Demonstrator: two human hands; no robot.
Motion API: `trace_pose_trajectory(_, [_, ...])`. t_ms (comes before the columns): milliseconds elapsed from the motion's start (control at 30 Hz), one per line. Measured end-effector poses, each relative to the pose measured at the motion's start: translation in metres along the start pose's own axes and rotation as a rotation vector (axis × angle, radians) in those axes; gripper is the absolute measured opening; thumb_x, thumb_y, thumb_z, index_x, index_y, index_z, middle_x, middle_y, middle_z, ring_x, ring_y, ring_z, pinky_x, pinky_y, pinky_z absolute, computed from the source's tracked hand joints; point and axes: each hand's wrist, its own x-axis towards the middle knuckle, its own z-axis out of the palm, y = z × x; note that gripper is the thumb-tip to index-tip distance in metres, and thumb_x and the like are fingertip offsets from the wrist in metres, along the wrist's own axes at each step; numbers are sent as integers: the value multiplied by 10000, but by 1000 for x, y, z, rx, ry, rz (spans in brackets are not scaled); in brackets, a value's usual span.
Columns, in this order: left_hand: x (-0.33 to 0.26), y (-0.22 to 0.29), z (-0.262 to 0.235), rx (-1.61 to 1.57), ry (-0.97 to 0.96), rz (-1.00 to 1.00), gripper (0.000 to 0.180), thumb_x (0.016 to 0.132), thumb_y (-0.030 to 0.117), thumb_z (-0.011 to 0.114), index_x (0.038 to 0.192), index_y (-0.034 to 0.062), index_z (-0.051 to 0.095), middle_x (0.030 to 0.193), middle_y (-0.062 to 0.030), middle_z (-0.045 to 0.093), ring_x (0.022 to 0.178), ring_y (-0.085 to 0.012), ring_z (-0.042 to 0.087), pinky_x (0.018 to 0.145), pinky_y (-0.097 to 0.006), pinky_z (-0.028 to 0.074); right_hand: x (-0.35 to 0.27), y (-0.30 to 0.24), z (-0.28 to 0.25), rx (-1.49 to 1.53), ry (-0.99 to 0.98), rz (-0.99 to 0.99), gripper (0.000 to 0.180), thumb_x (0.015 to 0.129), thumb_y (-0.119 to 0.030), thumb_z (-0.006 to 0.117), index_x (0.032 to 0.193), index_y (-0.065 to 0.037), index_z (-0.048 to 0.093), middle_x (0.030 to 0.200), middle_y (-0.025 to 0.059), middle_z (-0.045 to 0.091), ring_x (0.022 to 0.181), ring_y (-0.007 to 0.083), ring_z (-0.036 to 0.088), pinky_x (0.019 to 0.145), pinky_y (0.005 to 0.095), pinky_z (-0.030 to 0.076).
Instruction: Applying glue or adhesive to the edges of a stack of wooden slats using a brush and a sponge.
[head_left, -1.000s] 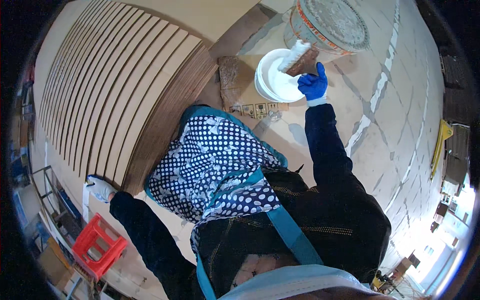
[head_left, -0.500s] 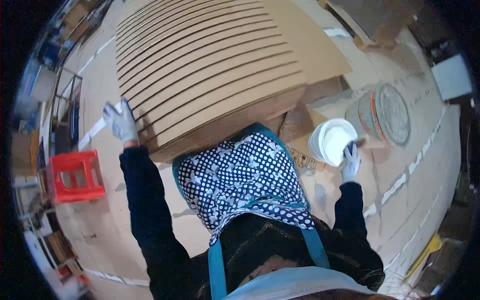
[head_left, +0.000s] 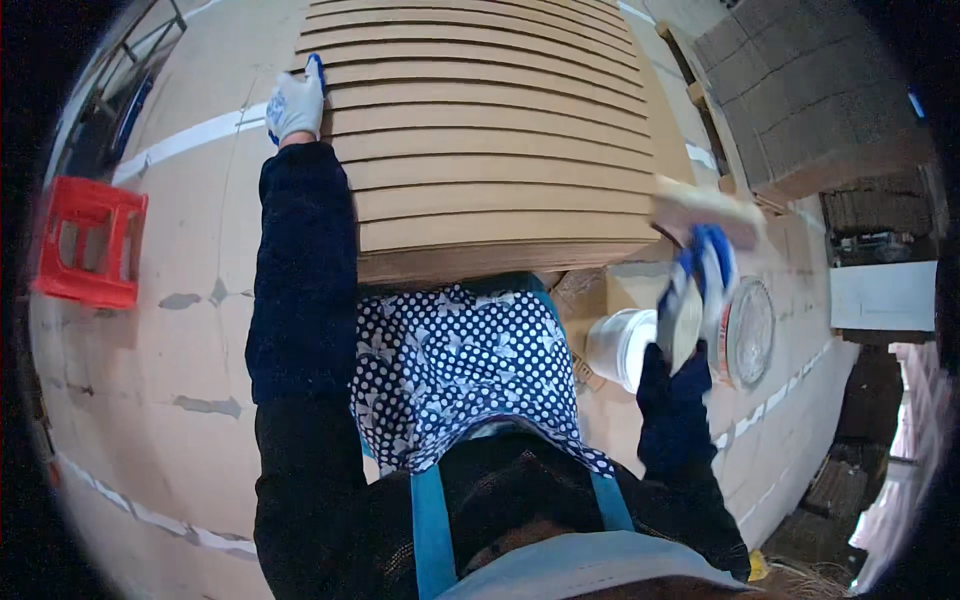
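Observation:
A stack of brown cardboard sheets (head_left: 490,150) lies before me, fanned so that each sheet shows a narrow strip. My left hand (head_left: 298,102), in a white and blue glove, rests at the stack's left edge with thumb and fingers apart. My right hand (head_left: 708,275), gloved too and blurred by motion, is closed around a wide brush (head_left: 708,212). The brush's head is by the stack's near right corner; whether it touches the sheets I cannot tell. Below that hand stands a white bucket (head_left: 622,345), partly covered by my right arm and glove.
A larger round tub (head_left: 750,330) stands right of the bucket. At the left a red plastic stool (head_left: 92,242) is on the floor. Beyond the stack on the right, a big grey-brown pile (head_left: 810,90) sits on a wooden pallet. White lines mark the floor.
My right hand has lifted the brush from the bucket and brought it up to the stack's right side. My left hand has moved farther along the left edge. The view has turned.

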Motion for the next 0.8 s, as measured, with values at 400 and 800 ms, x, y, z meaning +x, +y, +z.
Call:
trace_pose_trajectory(400, [-7, -4, -2, -119, 4, 29, 716, 824, 639, 499, 1102, -13, 600, 1026, -255, 651, 994, -389, 619, 871, -445, 461, 91, -29, 230, 214, -685, 380, 424, 848, -427, 638, 891, -8, 686, 729, 189, 643, 664, 344, 610, 649, 435, 455])
trace_pose_trajectory(800, [-12, -1, -1, -189, 76, 31, 650, 804, 585, 571, 1026, -25, 610, 1021, -272, 631, 971, -408, 609, 838, -461, 466, 156, 13, 286, 549, -499, 580, 422, 824, -379, 671, 850, 41, 694, 664, 46, 622, 577, 98, 558, 551, 278, 450])
